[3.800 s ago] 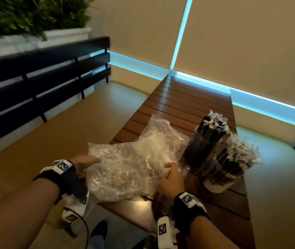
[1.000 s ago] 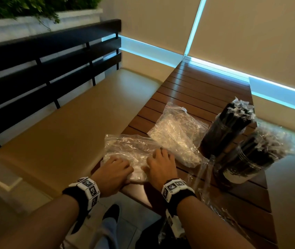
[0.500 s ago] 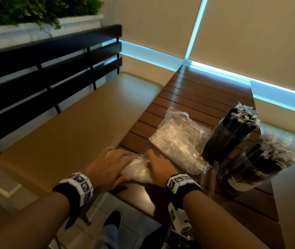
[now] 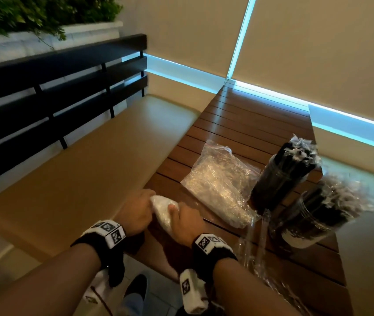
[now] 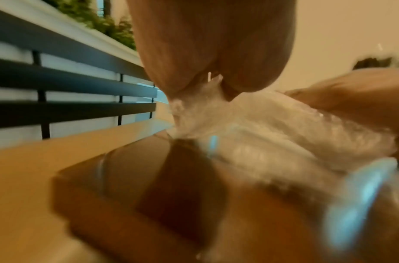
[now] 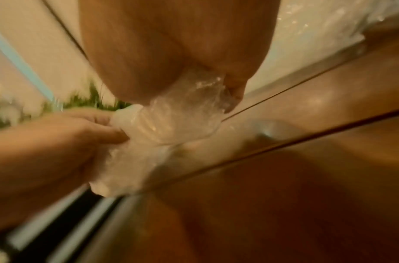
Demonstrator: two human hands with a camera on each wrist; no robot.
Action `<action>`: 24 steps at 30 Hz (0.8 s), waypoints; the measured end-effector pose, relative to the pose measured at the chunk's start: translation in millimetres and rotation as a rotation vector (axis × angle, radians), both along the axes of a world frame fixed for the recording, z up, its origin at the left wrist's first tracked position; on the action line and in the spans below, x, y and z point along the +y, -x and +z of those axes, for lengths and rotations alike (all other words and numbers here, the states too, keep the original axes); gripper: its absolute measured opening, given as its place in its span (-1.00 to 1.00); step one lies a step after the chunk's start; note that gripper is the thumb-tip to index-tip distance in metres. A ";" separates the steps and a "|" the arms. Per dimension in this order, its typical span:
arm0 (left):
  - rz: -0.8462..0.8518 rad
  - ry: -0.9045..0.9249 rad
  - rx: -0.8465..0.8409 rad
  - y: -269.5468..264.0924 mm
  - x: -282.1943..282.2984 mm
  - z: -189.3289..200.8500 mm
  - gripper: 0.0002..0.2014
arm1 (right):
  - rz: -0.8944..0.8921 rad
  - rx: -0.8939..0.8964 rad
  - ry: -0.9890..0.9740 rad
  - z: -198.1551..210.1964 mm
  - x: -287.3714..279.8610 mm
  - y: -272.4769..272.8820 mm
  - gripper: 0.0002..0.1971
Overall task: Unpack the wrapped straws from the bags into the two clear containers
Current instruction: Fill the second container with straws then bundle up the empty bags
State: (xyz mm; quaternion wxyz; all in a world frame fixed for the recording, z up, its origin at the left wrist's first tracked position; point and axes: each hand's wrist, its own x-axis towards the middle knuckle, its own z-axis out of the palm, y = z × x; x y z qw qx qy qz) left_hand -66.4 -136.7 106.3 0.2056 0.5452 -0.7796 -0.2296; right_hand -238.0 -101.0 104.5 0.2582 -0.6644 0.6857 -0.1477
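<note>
A dark slatted wooden bench (image 4: 256,124) fills the right half of the head view, running away toward a beige wall with a pale blue strip of light at its base. To the left of the bench lies a long tan seat cushion (image 4: 85,169), backed by a black slatted rail (image 4: 63,74) with green plants (image 4: 40,12) in a white planter above it.

On the bench, near its middle, a flat clear bag (image 4: 217,181) lies crumpled and looks empty. Just right of that bag stand two clear containers. The farther container (image 4: 274,181) and the nearer container (image 4: 306,220) are each packed with dark wrapped straws (image 4: 295,151) whose pale wrapper ends fan out at the top. Both containers appear tilted in this wide view. Loose clear plastic (image 4: 256,242) lies on the bench just in front of the containers.

At the bench's near left corner, both hands squeeze a second bag, the wad (image 4: 163,210), bunched up white and small. The left hand (image 4: 135,210) grips the wad's left end with curled fingers. The right hand (image 4: 186,220) is closed around its right end, and the right wrist view shows the plastic pinched between thumb and fingers. The two hands sit close together, with the wad touching the bench surface. Both wrist views are blurred.

Black wristbands with white coded markers (image 4: 110,231) sit on both wrists.
</note>
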 end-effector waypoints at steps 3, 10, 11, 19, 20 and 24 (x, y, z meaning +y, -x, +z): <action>0.246 -0.181 0.434 18.4 -8.1 31.7 -0.77 | -0.140 -0.260 0.311 32.8 -11.9 -9.4 -0.63; 0.163 -0.720 1.262 72.2 0.3 104.8 -0.37 | -0.318 -0.817 0.326 87.1 -36.0 7.3 -0.26; 0.109 -0.770 1.250 75.6 0.5 108.2 -0.23 | -0.310 -0.798 0.311 86.1 -33.7 13.9 -0.21; 0.075 -0.781 0.744 119.3 -12.6 81.1 -0.43 | -0.333 -0.336 0.339 72.5 -4.4 70.8 -0.61; 0.189 -0.761 0.775 131.9 -15.7 74.2 -0.48 | -0.337 -0.252 0.385 72.4 -1.8 73.6 -0.61; 0.604 -0.591 0.626 143.4 -31.0 56.2 -0.48 | -0.616 -0.176 0.330 68.8 0.8 107.2 -0.43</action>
